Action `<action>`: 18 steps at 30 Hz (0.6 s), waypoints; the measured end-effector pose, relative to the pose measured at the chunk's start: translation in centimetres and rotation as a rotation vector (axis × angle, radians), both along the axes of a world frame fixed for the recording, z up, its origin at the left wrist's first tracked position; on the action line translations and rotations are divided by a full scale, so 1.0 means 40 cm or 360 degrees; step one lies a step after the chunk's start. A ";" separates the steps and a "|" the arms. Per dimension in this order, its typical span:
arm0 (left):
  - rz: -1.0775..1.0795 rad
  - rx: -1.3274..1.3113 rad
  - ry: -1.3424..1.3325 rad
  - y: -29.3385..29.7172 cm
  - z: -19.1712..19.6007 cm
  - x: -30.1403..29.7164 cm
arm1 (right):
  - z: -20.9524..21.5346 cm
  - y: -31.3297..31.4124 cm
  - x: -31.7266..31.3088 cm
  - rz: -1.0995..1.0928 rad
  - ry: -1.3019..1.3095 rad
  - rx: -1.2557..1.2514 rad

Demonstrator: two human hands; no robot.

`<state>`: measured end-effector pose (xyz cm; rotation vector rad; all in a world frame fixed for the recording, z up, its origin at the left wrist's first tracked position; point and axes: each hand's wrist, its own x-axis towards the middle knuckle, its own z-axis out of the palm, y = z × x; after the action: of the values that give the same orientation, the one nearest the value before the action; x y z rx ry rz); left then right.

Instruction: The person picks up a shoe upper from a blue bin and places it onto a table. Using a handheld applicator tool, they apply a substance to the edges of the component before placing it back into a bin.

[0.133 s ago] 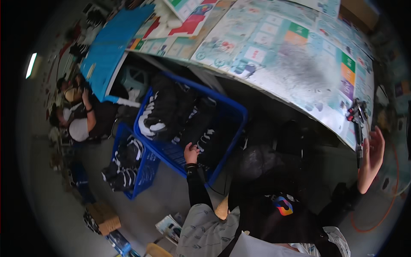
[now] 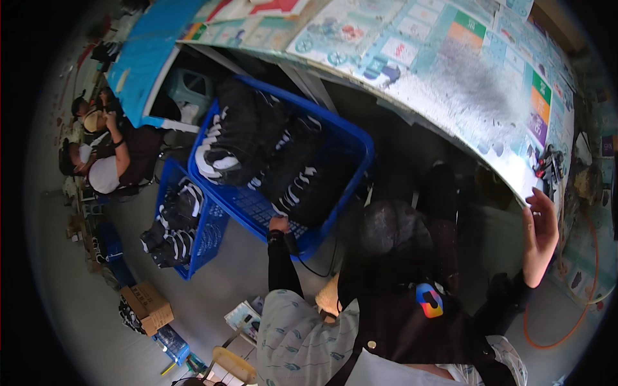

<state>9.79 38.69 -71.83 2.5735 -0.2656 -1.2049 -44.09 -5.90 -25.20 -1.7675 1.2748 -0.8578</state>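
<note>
My left hand (image 2: 279, 224) is closed at the near side of a large blue plastic basket (image 2: 248, 217), beside the white-edged end of a black shoe (image 2: 297, 186). Its fingertips are hidden, so I cannot make out what they grip. More black shoes (image 2: 241, 138) with white trim fill the basket. My right hand (image 2: 541, 241) is raised by the table's right corner with fingers apart and nothing seen in it. Just beyond its fingertips lies a small black and red metal tool (image 2: 548, 166), perhaps a spray gun.
The table (image 2: 393, 55) has a patterned printed cover with a dark smudge. A smaller blue basket (image 2: 207, 238) of black-and-white shoes stands left. Farther left sits a co-worker (image 2: 119, 157). A cardboard box (image 2: 148, 307) is on the floor; an orange hose (image 2: 589, 309) hangs at right.
The view has shifted, so the table and baskets sit differently. My left hand has moved closer to the shoe's end. My right hand stays raised near the tool.
</note>
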 end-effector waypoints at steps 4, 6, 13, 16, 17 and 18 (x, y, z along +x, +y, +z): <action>-0.1397 -0.0141 -0.0005 -0.067 -0.258 -0.014 | 0.003 0.012 0.118 0.0168 0.0264 0.0084; -0.1116 -0.0127 -0.0005 -0.149 -0.328 0.000 | -0.011 0.018 0.184 0.0274 0.0264 0.0183; -0.0813 -0.0428 -0.0956 -0.833 -0.222 0.006 | -0.109 0.038 0.326 0.0581 0.0698 0.0206; -0.0696 -0.0318 -0.1267 -1.055 -0.250 0.022 | -0.181 0.042 0.262 0.0624 0.0702 0.0204; -0.0692 -0.0257 -0.1646 -0.971 -0.325 0.122 | -0.226 0.027 0.241 0.0760 0.0651 0.0254; -0.0497 -0.0060 -0.1077 -0.950 -0.352 0.129 | -0.197 0.037 0.260 0.0742 0.0684 0.0330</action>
<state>14.94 0.68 -85.93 2.8905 -0.8403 -0.3467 -33.68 -4.40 -33.08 -2.0223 1.0858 -0.0811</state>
